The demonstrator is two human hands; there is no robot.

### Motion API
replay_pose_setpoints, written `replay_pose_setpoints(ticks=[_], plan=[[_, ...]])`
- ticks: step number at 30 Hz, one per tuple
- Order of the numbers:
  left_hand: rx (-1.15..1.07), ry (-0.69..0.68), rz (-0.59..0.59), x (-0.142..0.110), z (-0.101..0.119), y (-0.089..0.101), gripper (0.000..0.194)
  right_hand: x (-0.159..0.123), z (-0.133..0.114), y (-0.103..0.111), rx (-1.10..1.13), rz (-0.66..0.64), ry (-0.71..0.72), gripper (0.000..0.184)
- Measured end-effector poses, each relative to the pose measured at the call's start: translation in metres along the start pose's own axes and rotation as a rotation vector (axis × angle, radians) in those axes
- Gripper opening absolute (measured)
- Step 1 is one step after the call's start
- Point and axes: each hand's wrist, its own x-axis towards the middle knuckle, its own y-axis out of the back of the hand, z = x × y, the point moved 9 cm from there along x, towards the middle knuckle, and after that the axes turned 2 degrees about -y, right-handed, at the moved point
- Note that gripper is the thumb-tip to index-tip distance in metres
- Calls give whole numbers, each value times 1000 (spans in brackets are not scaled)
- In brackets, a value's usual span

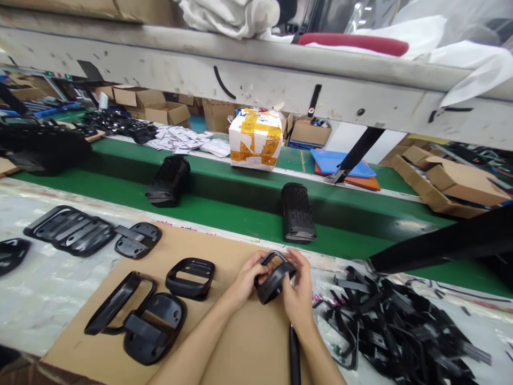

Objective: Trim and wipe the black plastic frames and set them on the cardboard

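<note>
Above the cardboard sheet, my left hand (247,278) and my right hand (298,289) both grip a black plastic frame (276,278) with a loop on its far side. The left fingers close on its left edge, while the right thumb and fingers pinch its right side. Below my right wrist lies a black rod-like handle (294,355), partly hidden by the arm. To the left rest a similar frame (191,278), a longer rectangular frame (120,302) and a rounded plate with a crossbar (154,329).
A heap of black strips and brackets (404,326) lies right of the cardboard sheet (248,347). More black plates (72,230) sit at left. Two black perforated housings (170,181) stand on the green conveyor (232,198). Behind is a taped white box (256,139); a beam (256,80) crosses overhead.
</note>
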Motion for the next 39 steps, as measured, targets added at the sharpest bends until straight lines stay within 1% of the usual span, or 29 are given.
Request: replay_pose_setpoints(ticks=[2, 3, 6, 9, 11, 14, 19, 26, 29, 31, 33, 36, 38, 39], plan=[[-4, 33, -73, -1, -5, -6, 28, -2, 3, -8, 30, -117, -24, 32], [2, 34, -92, -2, -5, -7, 31, -3, 4, -9, 33, -141, -26, 30], [52, 12, -110, -4, 1, -8, 44, -5, 4, -8, 30, -167, -34, 28], [114, 3, -145, -6, 6, -12, 48, -6, 4, -11, 23, -207, -40, 28], [152, -8, -141, -6, 7, -13, 49, -6, 4, -12, 18, -220, -45, 30], [245, -32, -90, -5, 4, -9, 51, -4, 5, -13, 9, -228, -46, 33], [391, -109, -36, -5, 6, -4, 50, -1, 6, -12, -9, -219, -51, 35], [295, -59, -86, -6, 12, -10, 55, -3, 3, -15, -10, -259, -47, 30], [204, -53, -51, -6, 11, -9, 54, -3, 4, -14, -13, -249, -48, 30], [89, -2, -15, -6, 4, -8, 56, -4, 5, -15, -12, -247, -53, 31], [-49, 110, -5, -7, -8, -10, 59, -6, 5, -17, -5, -260, -57, 31], [-234, 312, -46, -10, -25, -18, 63, -7, 4, -19, 12, -282, -61, 29], [-310, 383, -74, -11, -28, -22, 63, -7, 2, -19, 21, -284, -60, 28], [-324, 394, -80, -12, -28, -23, 62, -7, 1, -19, 24, -284, -59, 27]])
